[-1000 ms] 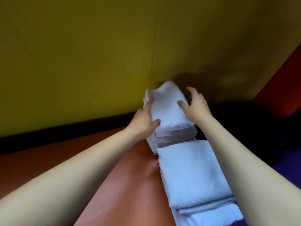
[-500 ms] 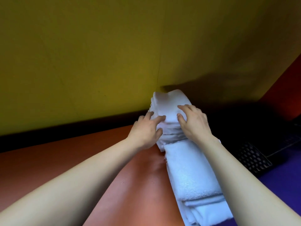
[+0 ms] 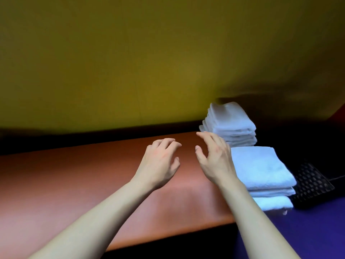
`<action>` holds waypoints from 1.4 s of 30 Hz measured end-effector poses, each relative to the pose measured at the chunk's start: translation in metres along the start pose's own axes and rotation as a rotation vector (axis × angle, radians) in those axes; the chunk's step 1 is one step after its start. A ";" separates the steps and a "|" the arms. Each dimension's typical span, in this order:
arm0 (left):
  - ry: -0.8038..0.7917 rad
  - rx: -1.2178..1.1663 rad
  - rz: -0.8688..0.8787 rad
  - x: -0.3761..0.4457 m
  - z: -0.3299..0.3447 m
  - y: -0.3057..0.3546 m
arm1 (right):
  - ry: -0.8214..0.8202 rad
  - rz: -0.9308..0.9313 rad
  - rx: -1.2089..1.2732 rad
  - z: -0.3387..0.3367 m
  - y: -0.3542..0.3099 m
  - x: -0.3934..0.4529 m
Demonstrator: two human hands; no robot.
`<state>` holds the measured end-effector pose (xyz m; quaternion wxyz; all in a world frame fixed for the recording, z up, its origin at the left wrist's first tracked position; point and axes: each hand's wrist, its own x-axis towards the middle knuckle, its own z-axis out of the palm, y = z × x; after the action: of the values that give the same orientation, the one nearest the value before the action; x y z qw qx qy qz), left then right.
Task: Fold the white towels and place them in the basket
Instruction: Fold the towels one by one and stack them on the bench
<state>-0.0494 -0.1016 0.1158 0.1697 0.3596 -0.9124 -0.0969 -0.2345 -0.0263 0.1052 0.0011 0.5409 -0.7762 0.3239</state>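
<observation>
Two stacks of folded white towels sit at the right end of the orange-brown surface (image 3: pixel 74 174). The far stack (image 3: pixel 230 124) stands by the yellow wall, and the near stack (image 3: pixel 259 169) lies in front of it. My left hand (image 3: pixel 160 161) hovers over the surface, left of both stacks, empty, with its fingers curled loosely apart. My right hand (image 3: pixel 214 157) is empty too, its fingers spread, and it overlaps the left edge of the near stack in the image. A dark perforated basket (image 3: pixel 311 186) lies right of the near stack, partly hidden.
A yellow wall (image 3: pixel 130 62) rises behind the surface, with a dark strip along its base. A purple surface (image 3: pixel 308 230) fills the lower right, below the basket. The far right behind the towels is in deep shadow.
Both hands have let go of the far stack and pulled back to the left, off the towels. The view has swung left, so the stacks now sit at the right.
</observation>
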 end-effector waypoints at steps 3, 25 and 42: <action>0.029 0.015 -0.046 -0.040 -0.017 -0.020 | -0.031 -0.048 0.020 0.013 -0.035 -0.022; 0.091 0.105 -0.554 -0.278 -0.105 -0.262 | -0.383 -0.338 0.131 0.214 -0.306 -0.093; 0.087 0.226 -0.946 -0.326 -0.109 -0.521 | -0.613 -0.425 -0.166 0.403 -0.363 -0.109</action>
<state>0.5392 -0.2591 -0.0177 0.1048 0.7545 -0.6461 -0.0486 0.2560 -0.2123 -0.0694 -0.1202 0.7597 -0.6346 0.0757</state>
